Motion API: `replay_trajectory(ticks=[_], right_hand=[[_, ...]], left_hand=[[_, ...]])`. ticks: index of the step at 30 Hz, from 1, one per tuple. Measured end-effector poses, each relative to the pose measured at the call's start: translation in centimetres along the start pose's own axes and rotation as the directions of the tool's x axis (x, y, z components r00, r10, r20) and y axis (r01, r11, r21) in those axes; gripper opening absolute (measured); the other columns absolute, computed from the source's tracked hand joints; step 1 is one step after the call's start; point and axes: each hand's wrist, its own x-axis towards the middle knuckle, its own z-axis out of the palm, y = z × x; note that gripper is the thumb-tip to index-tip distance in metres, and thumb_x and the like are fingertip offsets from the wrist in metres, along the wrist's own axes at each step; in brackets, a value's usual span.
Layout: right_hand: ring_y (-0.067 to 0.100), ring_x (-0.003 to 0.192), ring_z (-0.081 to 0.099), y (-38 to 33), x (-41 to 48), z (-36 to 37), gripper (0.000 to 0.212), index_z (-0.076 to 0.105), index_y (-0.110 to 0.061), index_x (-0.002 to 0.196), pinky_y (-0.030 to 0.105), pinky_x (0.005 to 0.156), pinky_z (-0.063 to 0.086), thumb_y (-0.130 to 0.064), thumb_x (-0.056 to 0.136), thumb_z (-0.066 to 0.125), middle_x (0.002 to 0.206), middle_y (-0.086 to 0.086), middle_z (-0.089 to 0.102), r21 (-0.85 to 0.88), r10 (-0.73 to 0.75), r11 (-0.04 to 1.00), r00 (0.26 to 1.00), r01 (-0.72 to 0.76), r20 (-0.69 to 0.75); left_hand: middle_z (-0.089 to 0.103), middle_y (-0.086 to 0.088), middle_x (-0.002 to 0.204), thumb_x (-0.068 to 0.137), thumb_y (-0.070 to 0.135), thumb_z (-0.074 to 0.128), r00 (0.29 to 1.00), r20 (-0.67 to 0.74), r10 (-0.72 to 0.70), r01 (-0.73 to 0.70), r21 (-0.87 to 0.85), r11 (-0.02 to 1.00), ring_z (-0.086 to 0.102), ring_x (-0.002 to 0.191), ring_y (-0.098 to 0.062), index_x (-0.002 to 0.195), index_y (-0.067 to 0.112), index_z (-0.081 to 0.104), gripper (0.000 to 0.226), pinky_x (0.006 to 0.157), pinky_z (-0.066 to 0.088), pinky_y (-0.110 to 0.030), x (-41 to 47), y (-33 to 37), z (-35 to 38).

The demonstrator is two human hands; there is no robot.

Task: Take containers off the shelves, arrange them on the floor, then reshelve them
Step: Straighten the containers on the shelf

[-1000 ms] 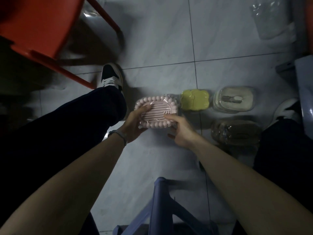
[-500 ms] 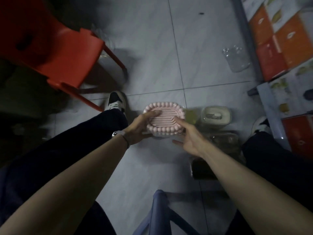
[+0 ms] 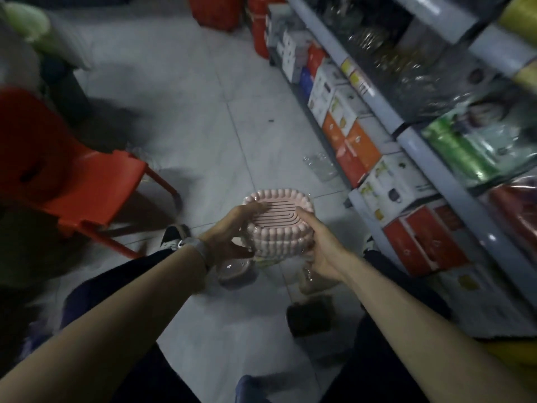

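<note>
A pink container (image 3: pixel 277 228) with a beaded rim and a ribbed top is held up off the floor between both hands. My left hand (image 3: pixel 232 234) grips its left side, thumb on top. My right hand (image 3: pixel 322 248) clasps its right side. Beneath it, on the tiled floor, other containers are partly hidden: a clear-wrapped pinkish one (image 3: pixel 235 271), a transparent one (image 3: pixel 312 279) under my right wrist, and a dark one (image 3: pixel 309 318). The grey shelves (image 3: pixel 418 141) run along the right, stocked with boxes and wrapped goods.
A red plastic chair (image 3: pixel 58 181) stands at the left. A clear jar (image 3: pixel 319 167) lies on the floor by the shelf base. A blue stool top (image 3: pixel 247 388) shows at the bottom edge. My legs and a shoe (image 3: pixel 174 237) flank the containers.
Both hands have lifted the pink container off the floor and toward me. The camera has tilted up, bringing the shelves into view on the right.
</note>
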Motion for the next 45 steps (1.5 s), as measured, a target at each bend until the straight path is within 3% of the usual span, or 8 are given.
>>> replay_trajectory(ticks=[3,8,12,16,20,22,36,45], right_hand=[[0.029,0.104,0.065,-2.2,-4.0,-2.2,0.073,0.077,-0.022,0.12,0.034,0.074,0.049,-0.076,0.07,0.075,0.119,0.009,0.076,0.027,-0.055,0.998,0.998,0.056,-0.037],[0.025,0.083,0.067,-5.4,-10.8,-5.8,0.069,0.073,-0.02,0.122,0.028,0.058,0.05,-0.073,0.078,0.068,0.098,0.008,0.076,0.127,-0.115,0.984,0.988,0.127,-0.098],[0.03,0.112,0.065,-8.3,-16.3,-8.5,0.07,0.072,-0.023,0.123,0.035,0.077,0.047,-0.076,0.076,0.068,0.118,0.012,0.074,0.123,-0.163,0.974,0.967,0.189,-0.198],[0.034,0.112,0.064,-11.2,-22.1,-10.9,0.079,0.071,-0.025,0.125,0.036,0.082,0.05,-0.082,0.07,0.07,0.12,0.015,0.072,0.122,-0.244,0.949,0.925,0.29,-0.292],[0.03,0.097,0.07,-13.8,-27.9,-13.1,0.1,0.07,-0.023,0.127,0.03,0.062,0.056,-0.091,0.054,0.073,0.103,0.009,0.077,0.144,-0.337,0.904,0.88,0.401,-0.334],[0.031,0.104,0.072,-14.8,-31.4,-14.7,0.109,0.071,-0.025,0.13,0.031,0.067,0.059,-0.093,0.045,0.074,0.115,0.01,0.077,0.144,-0.382,0.88,0.853,0.453,-0.356],[0.032,0.111,0.068,-18.3,-52.4,-22.6,0.092,0.071,-0.025,0.133,0.037,0.081,0.049,-0.092,0.081,0.036,0.122,0.013,0.076,-0.078,-0.568,0.746,0.571,0.661,-0.593],[0.033,0.106,0.073,-17.8,-60.9,-28.5,0.084,0.07,-0.037,0.13,0.043,0.089,0.057,-0.094,0.082,0.031,0.115,0.008,0.079,-0.165,-0.587,0.642,0.342,0.749,-0.734]], left_hand=[[0.073,-0.01,0.115,0.077,0.056,0.078,0.999,0.019,0.028,-0.028,0.041,0.999,0.069,0.105,-0.028,0.118,0.019,0.072,0.055,0.085,0.06,-0.041,-2.6,2.4,2.0],[0.066,-0.016,0.12,0.07,0.067,0.074,0.991,0.128,0.04,-0.052,0.089,0.995,0.065,0.106,-0.037,0.122,0.012,0.068,0.076,0.088,0.056,-0.043,-6.7,6.3,5.7],[0.064,-0.016,0.123,0.068,0.066,0.076,0.97,0.229,0.08,-0.108,0.111,0.988,0.062,0.109,-0.036,0.129,0.014,0.065,0.081,0.089,0.054,-0.043,-10.0,9.3,9.3],[0.063,-0.014,0.12,0.07,0.063,0.081,0.937,0.31,0.163,-0.199,0.088,0.976,0.061,0.108,-0.035,0.124,0.013,0.07,0.075,0.092,0.055,-0.046,-13.1,12.3,13.3],[0.064,-0.017,0.119,0.068,0.06,0.084,0.9,0.38,0.213,-0.26,0.076,0.963,0.063,0.108,-0.037,0.12,0.011,0.073,0.072,0.098,0.054,-0.056,-16.6,15.4,17.9],[0.065,-0.018,0.124,0.066,0.061,0.085,0.874,0.429,0.228,-0.301,0.108,0.948,0.063,0.114,-0.041,0.121,0.012,0.072,0.075,0.098,0.053,-0.059,-19.0,16.9,20.6],[0.067,-0.018,0.127,0.075,0.052,0.083,0.598,0.695,0.4,-0.589,0.042,0.807,0.065,0.119,-0.043,0.111,0.023,0.079,0.046,0.09,0.055,-0.069,-33.6,24.1,35.5],[0.069,-0.019,0.124,0.072,0.065,0.082,0.482,0.794,0.369,-0.654,0.046,0.755,0.066,0.114,-0.042,0.119,0.016,0.075,0.068,0.089,0.058,-0.064,-38.9,24.2,45.8]])
